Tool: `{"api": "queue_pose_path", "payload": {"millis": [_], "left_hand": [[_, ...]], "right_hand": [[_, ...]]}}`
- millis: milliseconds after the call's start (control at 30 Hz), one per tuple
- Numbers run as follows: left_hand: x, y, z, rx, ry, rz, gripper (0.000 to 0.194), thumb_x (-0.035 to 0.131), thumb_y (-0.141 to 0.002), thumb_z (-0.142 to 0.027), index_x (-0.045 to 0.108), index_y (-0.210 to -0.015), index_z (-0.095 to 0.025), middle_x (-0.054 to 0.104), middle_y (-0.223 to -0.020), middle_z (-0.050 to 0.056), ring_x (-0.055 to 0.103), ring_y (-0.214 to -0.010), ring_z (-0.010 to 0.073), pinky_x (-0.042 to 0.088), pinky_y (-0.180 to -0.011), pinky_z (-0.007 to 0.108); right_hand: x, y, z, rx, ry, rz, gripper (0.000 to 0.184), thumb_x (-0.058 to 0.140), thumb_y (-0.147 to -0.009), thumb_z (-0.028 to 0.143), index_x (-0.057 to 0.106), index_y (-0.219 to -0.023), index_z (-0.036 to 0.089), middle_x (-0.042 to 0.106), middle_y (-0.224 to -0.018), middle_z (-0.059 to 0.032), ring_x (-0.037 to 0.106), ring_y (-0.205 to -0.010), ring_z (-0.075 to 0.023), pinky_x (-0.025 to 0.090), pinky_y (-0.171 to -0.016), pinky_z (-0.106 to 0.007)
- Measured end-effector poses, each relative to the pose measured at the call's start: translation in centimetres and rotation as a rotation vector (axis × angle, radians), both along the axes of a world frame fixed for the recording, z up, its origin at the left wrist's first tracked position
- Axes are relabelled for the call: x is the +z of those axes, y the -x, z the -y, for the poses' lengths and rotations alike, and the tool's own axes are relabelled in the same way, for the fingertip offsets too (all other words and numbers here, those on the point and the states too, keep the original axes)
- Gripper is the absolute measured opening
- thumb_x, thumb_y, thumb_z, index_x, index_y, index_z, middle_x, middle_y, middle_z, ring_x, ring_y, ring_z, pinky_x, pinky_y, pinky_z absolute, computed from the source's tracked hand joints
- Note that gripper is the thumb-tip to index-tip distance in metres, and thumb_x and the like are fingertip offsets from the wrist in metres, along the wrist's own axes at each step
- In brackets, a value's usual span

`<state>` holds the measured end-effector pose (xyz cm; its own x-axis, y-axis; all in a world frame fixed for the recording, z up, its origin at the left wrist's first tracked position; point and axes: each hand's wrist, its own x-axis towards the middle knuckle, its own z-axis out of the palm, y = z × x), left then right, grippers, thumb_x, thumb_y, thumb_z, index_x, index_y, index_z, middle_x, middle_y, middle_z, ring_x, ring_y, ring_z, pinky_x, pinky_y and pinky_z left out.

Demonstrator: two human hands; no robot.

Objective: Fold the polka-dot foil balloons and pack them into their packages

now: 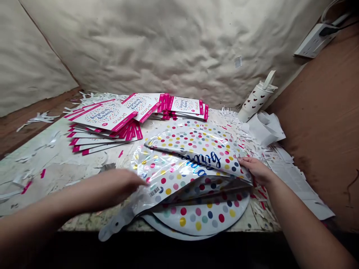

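Observation:
A flat foil balloon (pixel 179 179) with coloured dots and blue lettering lies partly folded over at the front of the table. My right hand (pixel 256 170) pinches its folded edge at the right side. My left hand (pixel 127 183) is at the balloon's left side, near a printed barcode; it is blurred, and its fingers are mostly hidden behind the hand. From the lower left of the balloon a clear tail with a small hole reaches past the table edge. Beneath it, more dotted foil balloons (pixel 202 220) lie flat, their rounded edges overhanging the front.
Piles of white-and-pink printed packages (pixel 105 116) stand at the back left, with smaller ones (pixel 186 105) behind centre. A white tumbler with hearts (pixel 256 99) leans at the back right beside curled paper (pixel 266 127). Paper shreds litter the table (pixel 92 168). A power strip (pixel 315 39) hangs upper right.

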<state>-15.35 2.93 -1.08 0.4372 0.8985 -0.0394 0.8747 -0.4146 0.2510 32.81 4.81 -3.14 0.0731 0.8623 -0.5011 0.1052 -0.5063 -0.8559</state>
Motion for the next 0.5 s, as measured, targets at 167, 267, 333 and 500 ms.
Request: {"api": "queue_pose_path", "payload": {"millis": [167,267,333,500], "left_hand": [[2.3,-2.0,-9.0,0.315,0.142,0.079,0.040,0.056,-0.069,-0.053,0.068,-0.091,-0.022,0.070,-0.082,0.002,0.063,-0.082,0.0218,0.047,-0.068,0.025],[2.1,-3.3,-12.2,0.331,0.160,0.083,0.039,0.056,-0.066,-0.053,0.068,-0.083,-0.020,0.070,-0.077,0.001,0.064,-0.074,0.0202,0.046,-0.059,0.023],[1.7,-3.6,-12.9,0.340,0.153,0.078,0.039,0.052,-0.070,-0.053,0.067,-0.082,-0.019,0.069,-0.076,0.001,0.064,-0.072,0.0194,0.046,-0.057,0.022],[1.4,-4.5,-11.6,0.390,0.033,-0.025,0.034,0.048,-0.076,-0.043,0.065,-0.086,-0.015,0.067,-0.089,0.011,0.061,-0.088,0.0291,0.047,-0.075,0.035]], "right_hand": [[0.7,0.3,1.1,-0.032,-0.013,-0.068,0.012,0.068,-0.069,0.027,0.060,-0.073,0.018,0.067,-0.061,-0.0007,0.061,-0.051,-0.0125,0.050,-0.047,-0.021],[0.9,0.3,1.9,-0.072,-0.044,-0.065,0.013,0.068,-0.070,0.027,0.060,-0.074,0.018,0.068,-0.063,-0.0013,0.062,-0.052,-0.0133,0.051,-0.048,-0.022],[0.8,0.3,2.1,-0.098,-0.069,-0.046,0.013,0.066,-0.072,0.027,0.059,-0.077,0.018,0.067,-0.063,-0.0012,0.062,-0.053,-0.0138,0.052,-0.051,-0.023],[-0.2,0.7,1.7,-0.151,-0.132,0.085,0.014,0.060,-0.074,0.034,0.056,-0.078,0.021,0.065,-0.060,0.0001,0.063,-0.056,-0.0161,0.053,-0.056,-0.027]]}}
